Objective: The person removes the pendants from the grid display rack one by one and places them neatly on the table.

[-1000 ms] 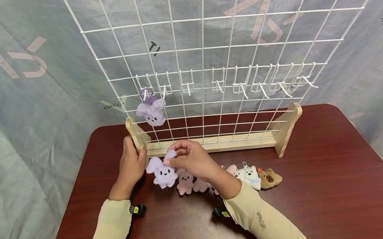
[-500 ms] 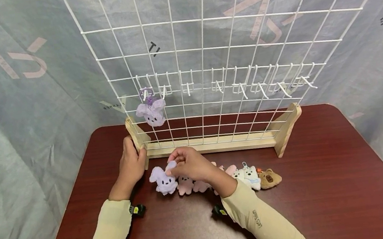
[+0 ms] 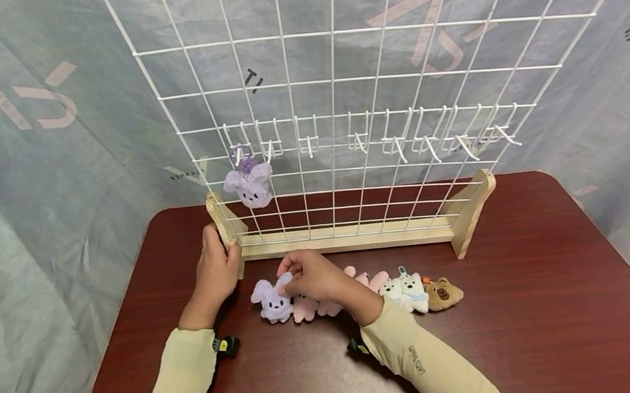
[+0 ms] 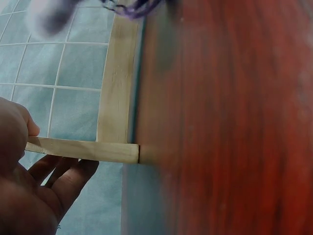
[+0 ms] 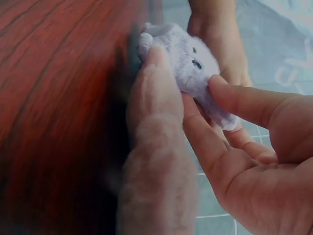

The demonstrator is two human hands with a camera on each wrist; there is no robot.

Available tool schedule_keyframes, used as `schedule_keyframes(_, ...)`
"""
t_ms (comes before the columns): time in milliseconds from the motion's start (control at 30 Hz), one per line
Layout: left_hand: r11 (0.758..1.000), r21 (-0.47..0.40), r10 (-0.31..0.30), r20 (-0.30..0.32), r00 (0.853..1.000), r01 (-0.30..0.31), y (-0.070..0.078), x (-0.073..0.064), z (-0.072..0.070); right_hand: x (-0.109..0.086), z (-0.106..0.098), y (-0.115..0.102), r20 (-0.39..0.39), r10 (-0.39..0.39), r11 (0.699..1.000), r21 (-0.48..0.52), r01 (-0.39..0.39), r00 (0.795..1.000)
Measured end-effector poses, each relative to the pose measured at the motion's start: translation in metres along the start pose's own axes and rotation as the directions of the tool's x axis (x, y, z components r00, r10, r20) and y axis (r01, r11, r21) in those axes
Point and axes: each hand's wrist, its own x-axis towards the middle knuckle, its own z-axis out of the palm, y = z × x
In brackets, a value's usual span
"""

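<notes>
My left hand (image 3: 216, 270) grips the left wooden upright (image 3: 226, 225) of a wire grid stand. In the left wrist view, the thumb lies on one side of that wooden board (image 4: 83, 148) and the fingers on the other. My right hand (image 3: 322, 283) pinches a lavender bunny plush (image 3: 274, 304) by one ear. The bunny sits low at the left end of a row of plush toys, facing me. Beside it are pink plushes (image 3: 304, 309), partly hidden by my right hand. In the right wrist view, the thumb presses the lavender bunny (image 5: 178, 54) near its face.
Another lavender plush (image 3: 252, 188) hangs by a purple ring from the leftmost hook of the white grid (image 3: 288, 85). Several hooks (image 3: 360, 143) line up rightward. White plushes (image 3: 413, 290) and a brown plush (image 3: 444, 294) lie on the red-brown table (image 3: 546, 319).
My right hand has lowered the lavender bunny from in front of the stand's base down to the row's left end. My left hand has stayed on the upright.
</notes>
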Motion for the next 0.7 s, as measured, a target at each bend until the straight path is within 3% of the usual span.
schedule_keyframes(433, 1.000, 0.007, -0.002, 0.016, 1.000, 0.001, 0.001, 0.001, 0.000, -0.001, 0.004, -0.005, -0.117, -0.087, 0.966, -0.251, 0.055, 0.989)
schedule_keyframes(533, 1.000, 0.007, -0.006, 0.020, 1.000, 0.006, 0.001, 0.001, -0.001, -0.002, 0.004, -0.013, -0.114, -0.100, 0.975, -0.209, 0.075, 0.988)
schedule_keyframes(633, 1.000, 0.005, -0.010, 0.024, 1.000, 0.010, 0.001, 0.001, -0.001, 0.000, 0.002, -0.021, -0.123, -0.102, 0.994, -0.061, 0.095, 0.987)
schedule_keyframes(700, 1.000, 0.005, -0.014, 0.024, 1.000, 0.014, 0.000, 0.000, -0.001, 0.002, 0.001, -0.028, -0.141, -0.120, 0.990, 0.055, 0.129, 0.983)
